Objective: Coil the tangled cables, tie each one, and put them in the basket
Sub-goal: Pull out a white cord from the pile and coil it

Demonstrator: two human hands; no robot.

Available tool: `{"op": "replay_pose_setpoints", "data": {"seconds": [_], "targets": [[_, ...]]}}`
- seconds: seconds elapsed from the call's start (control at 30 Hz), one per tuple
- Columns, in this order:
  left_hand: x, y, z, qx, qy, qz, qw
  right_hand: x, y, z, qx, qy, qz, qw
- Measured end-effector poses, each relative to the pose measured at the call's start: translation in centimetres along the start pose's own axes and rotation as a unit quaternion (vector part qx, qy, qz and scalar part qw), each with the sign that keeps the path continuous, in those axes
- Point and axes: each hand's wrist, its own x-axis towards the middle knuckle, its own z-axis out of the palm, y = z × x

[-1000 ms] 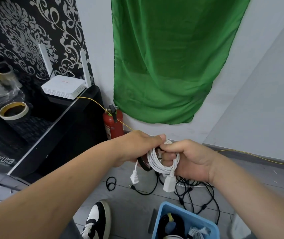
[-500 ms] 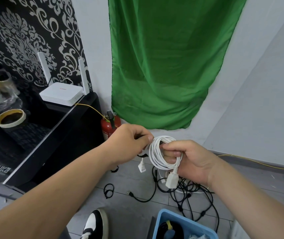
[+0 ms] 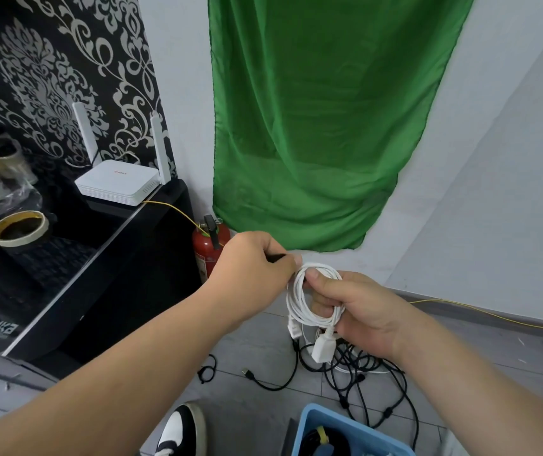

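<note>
Coiling of the white cable looked finished. It hung as a neat bundle of several loops a little right of the centre of the frame. The right hand held it, with the fingers curled through the loops and the thumb pressing on the top of them. The white plug of the cable hung free just below this hand. The left hand was just left of the bundle, close against its top. Its thumb and forefinger were closed on a dark strip. I judged this was the tie, but too little of it showed to be sure. No tie was visible around the white bundle, so the tying step seemed to be in hand and not yet done.

In the lower right of the frame the blue basket stood on the floor, cut by the bottom edge. Inside it lay at least one coiled black cable with a yellow tie, so part of the work was already complete. Above the basket in the frame, under the right hand, a heap of black cables lay tangled on the grey tiles. A small black loop lay apart from it, left of the heap. I could not tell if this was a spare tie or a short cable.

By my judgement the task was somewhere in the middle. The white bundle still had to be tied and put in the basket, and then the black heap had to be separated, coiled and tied.
</note>
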Motion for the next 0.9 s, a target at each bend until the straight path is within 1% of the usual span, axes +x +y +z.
{"op": "replay_pose_setpoints", "data": {"seconds": [0.07, 0.1, 0.2, 0.3, 0.43, 0.53, 0.57, 0.63, 0.77, 0.9], "targets": [[-0.2, 0.2, 0.2, -0.051, -0.016, -0.052, 0.997, 0.2, 0.3, -0.1, 0.003, 0.024, -0.002, 1.000], [-0.3, 0.3, 0.4, -0.058, -0.029, -0.071, 0.995, 0.3, 0.4, -0.2, 0.008, 0.029, -0.005, 1.000], [-0.6, 0.2, 1.1, -0.053, -0.058, -0.085, 0.993, 0.3, 0.3, -0.3, -0.005, 0.055, -0.010, 0.998], [-0.9, 0.1, 1.7, -0.037, -0.069, -0.050, 0.996, 0.3, 0.3, -0.1, -0.013, 0.084, -0.018, 0.996], [-0.7, -0.1, 1.9, 0.039, -0.069, 0.048, 0.996, 0.5, 0.1, -0.1, 0.028, 0.101, -0.024, 0.994], [-0.8, -0.3, 2.1, 0.103, -0.055, 0.146, 0.982, 0.2, -0.5, -0.1, 0.034, 0.073, -0.019, 0.997], [-1.0, -0.2, 2.3, 0.130, -0.053, 0.159, 0.977, 0.1, -0.6, 0.0, 0.024, 0.063, -0.016, 0.998], [-1.3, -0.4, 2.7, 0.160, -0.049, 0.170, 0.971, -0.1, -0.6, 0.2, 0.011, 0.064, -0.019, 0.998], [-1.3, -0.4, 3.1, 0.160, -0.051, 0.202, 0.965, -0.2, -0.6, 0.6, 0.016, 0.089, -0.027, 0.996], [-1.2, -0.2, 2.6, 0.162, -0.070, 0.174, 0.969, -0.1, -0.2, 0.5, 0.020, 0.093, -0.020, 0.995]]}}
